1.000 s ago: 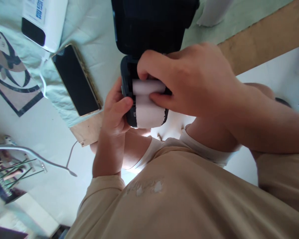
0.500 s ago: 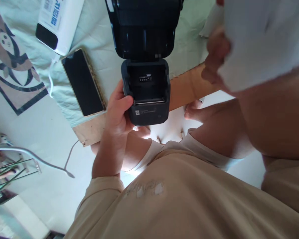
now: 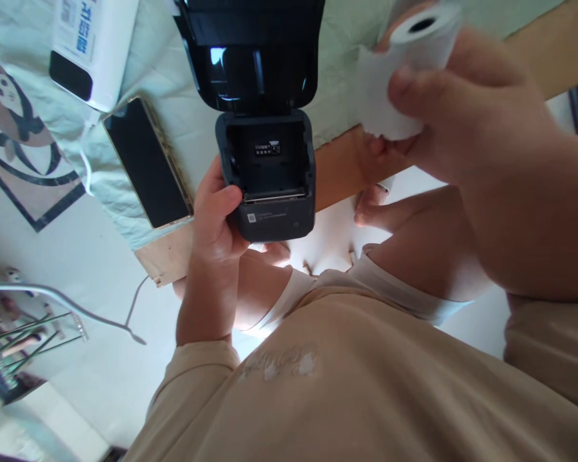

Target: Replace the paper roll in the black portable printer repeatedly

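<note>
The printer [image 3: 270, 186] is matt dark plastic, its open lid [image 3: 255, 58] glossy inside. The roll [image 3: 399, 77] is smooth white paper. The phone [image 3: 147, 163] has shiny glass; the cloth [image 3: 183, 115] beneath looks wrinkled.

The open lid [image 3: 250, 58] of the small black printer [image 3: 270, 173] is cut off by the top edge, as is the white box [image 3: 89, 48] at upper left. The print on the printer's front label cannot be read. The lower part of the paper roll [image 3: 404, 70] is hidden behind the right hand [image 3: 481, 135], whose wrist is blurred. The left hand's fingers [image 3: 224, 199] are partly hidden behind the printer.
</note>
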Demonstrator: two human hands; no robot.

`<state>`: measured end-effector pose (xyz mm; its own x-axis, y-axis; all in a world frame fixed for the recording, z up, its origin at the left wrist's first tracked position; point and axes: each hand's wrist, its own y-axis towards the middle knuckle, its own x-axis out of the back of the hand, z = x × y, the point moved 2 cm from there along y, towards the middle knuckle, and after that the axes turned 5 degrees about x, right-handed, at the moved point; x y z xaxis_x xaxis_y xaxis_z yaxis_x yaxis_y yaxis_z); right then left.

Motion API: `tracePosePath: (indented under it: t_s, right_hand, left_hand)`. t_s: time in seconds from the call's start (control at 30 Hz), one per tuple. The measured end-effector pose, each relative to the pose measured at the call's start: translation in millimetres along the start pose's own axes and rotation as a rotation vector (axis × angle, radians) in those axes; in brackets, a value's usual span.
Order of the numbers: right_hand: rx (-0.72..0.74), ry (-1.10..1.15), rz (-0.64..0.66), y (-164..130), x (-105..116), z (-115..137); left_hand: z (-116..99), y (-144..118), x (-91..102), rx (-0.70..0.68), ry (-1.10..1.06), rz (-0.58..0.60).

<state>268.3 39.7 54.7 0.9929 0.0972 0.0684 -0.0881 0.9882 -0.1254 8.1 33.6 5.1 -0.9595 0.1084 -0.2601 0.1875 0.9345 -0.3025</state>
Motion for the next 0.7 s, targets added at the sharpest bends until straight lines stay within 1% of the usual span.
tracePosePath:
  t_s: [0.07,0.13,0.23,0.33,0.5,0.57,0.7]
  right_hand:
    - [0.020,-0.142,0.077,-1,-2,0]
    - [0.074,-0.300,0.107,1,-2,-1]
    - [0.174,-0.487,0.056,5,-3,-1]
    - [0.239,-0.661,-0.002,8,-9,1]
    - [0.301,-0.910,0.007,20,-22,2]
    - [0.335,-0.970,0.006,25,-27,0]
    - [0.419,-0.965,0.003,26,-30,-4]
  left_hand:
    - [0,0,1.3,0.016,0.009,-0.008]
    - [0,0,1.3,0.015,-0.005,0.001]
    - [0,0,0.0,0.026,-0.022,0.030]
    - [1,0,-1.0,0.032,-0.018,0.043]
    - [0,1,-2.9,0.017,-0.086,0.060]
    - [0,1,-3.6,0.020,-0.114,0.053]
    - [-3,1,-5.0,0.024,-0.138,0.069]
